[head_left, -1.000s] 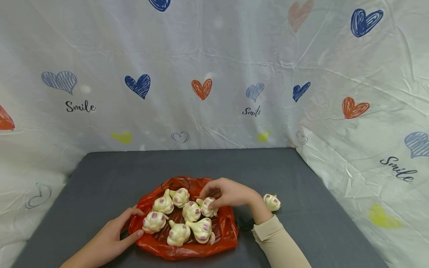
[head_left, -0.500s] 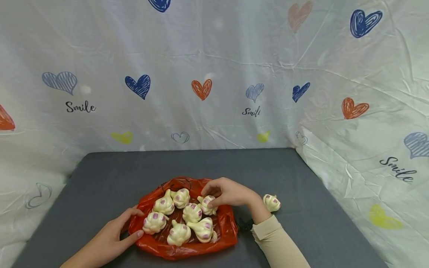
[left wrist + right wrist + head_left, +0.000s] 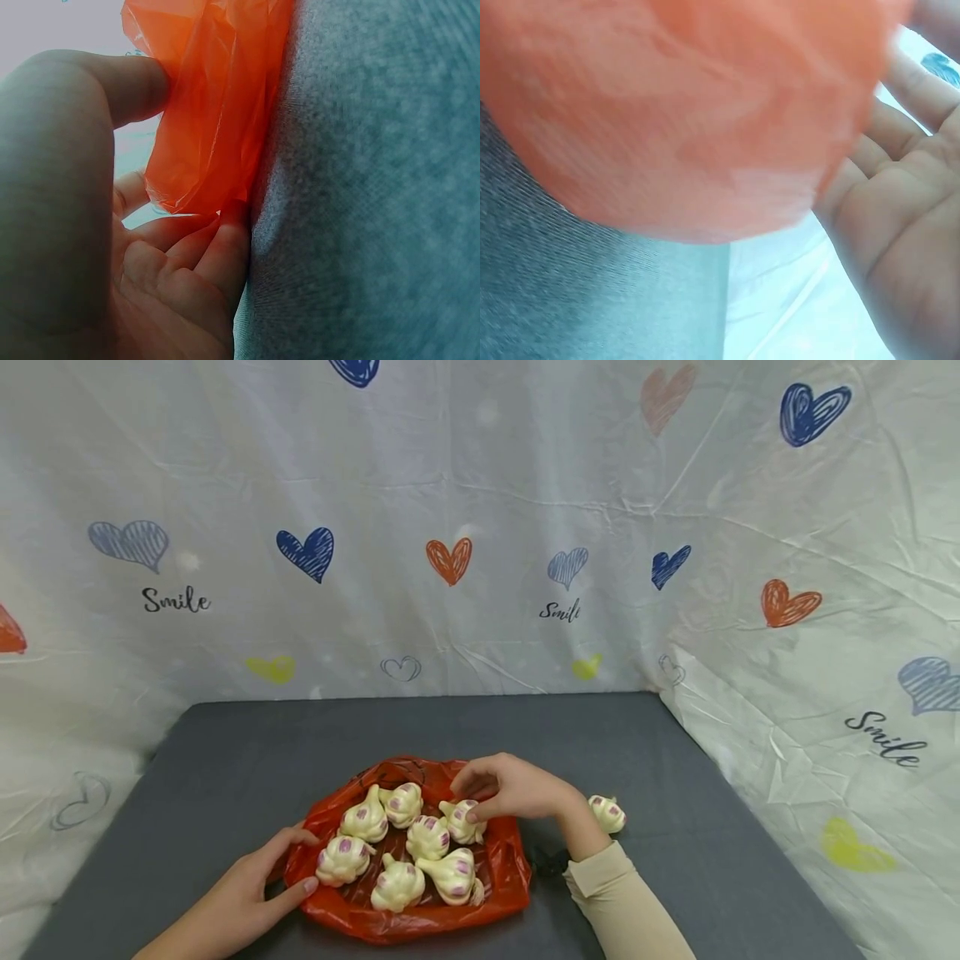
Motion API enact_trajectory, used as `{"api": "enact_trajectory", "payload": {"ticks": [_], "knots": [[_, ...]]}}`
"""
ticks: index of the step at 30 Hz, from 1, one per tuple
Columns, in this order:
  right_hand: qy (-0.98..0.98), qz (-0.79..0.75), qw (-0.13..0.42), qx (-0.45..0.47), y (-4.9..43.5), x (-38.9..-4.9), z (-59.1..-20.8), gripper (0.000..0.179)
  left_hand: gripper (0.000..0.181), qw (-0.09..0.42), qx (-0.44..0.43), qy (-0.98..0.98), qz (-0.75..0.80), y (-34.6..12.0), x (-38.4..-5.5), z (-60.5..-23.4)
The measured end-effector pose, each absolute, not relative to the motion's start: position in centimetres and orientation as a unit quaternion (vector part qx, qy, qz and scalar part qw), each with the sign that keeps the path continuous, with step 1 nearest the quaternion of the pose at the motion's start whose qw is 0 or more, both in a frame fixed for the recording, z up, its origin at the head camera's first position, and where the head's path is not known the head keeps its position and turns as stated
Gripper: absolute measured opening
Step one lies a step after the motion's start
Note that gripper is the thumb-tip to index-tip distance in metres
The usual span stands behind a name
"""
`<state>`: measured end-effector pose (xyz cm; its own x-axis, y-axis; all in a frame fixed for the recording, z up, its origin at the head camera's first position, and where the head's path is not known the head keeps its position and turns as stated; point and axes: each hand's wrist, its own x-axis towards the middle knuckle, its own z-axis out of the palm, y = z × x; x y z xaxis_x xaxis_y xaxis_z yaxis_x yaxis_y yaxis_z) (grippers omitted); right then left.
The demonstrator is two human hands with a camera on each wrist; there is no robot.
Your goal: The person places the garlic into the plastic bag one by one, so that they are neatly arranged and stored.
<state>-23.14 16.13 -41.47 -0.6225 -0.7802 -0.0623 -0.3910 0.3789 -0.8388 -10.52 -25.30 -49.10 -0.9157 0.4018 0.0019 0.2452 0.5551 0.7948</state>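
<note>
A red plastic bag (image 3: 405, 929) stands with its mouth spread and rim rolled down, holding several garlic bulbs (image 3: 397, 885) with purple marks. My left hand (image 3: 258, 881) grips the bag's left side, thumb at the rim; in the left wrist view the thumb (image 3: 139, 90) presses the plastic, with fingers low against its underside. Over the bag's right side, my right hand (image 3: 517, 787) arches above a garlic bulb (image 3: 461, 823), thumb close to it and fingers spread away. In the right wrist view the bag wall (image 3: 705, 150) hides the fingertips, leaving the palm (image 3: 907, 217) visible.
One more garlic bulb (image 3: 607, 814) lies on the dark grey tabletop (image 3: 420, 727), right of my right wrist. A small black object (image 3: 550, 862) sits between the bag and the right sleeve. A white sheet with hearts (image 3: 480, 485) hangs behind and at both sides.
My right hand's fingers have lifted slightly and spread from the garlic bulb, which stays at the bag's right side. The left hand keeps its hold.
</note>
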Motion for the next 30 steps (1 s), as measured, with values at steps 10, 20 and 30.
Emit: {"api": "enact_trajectory", "payload": {"ticks": [10,20,30], "knots": [[0.801,-0.425,0.193,-0.374,16.6,-23.4,-39.9,0.042,0.043,0.077,0.173,0.882,0.432,-25.3,-10.2,-49.1],[0.825,-0.441,0.103,-0.337,19.4,-24.3,-38.4,0.043,0.039,0.044,0.193,0.887,0.418,-25.2,-10.4,-49.1],[0.844,-0.421,0.093,-0.318,21.2,-24.7,-38.6,0.05,0.04,0.036,0.195,0.892,0.405,-25.3,-10.3,-49.0]]}}
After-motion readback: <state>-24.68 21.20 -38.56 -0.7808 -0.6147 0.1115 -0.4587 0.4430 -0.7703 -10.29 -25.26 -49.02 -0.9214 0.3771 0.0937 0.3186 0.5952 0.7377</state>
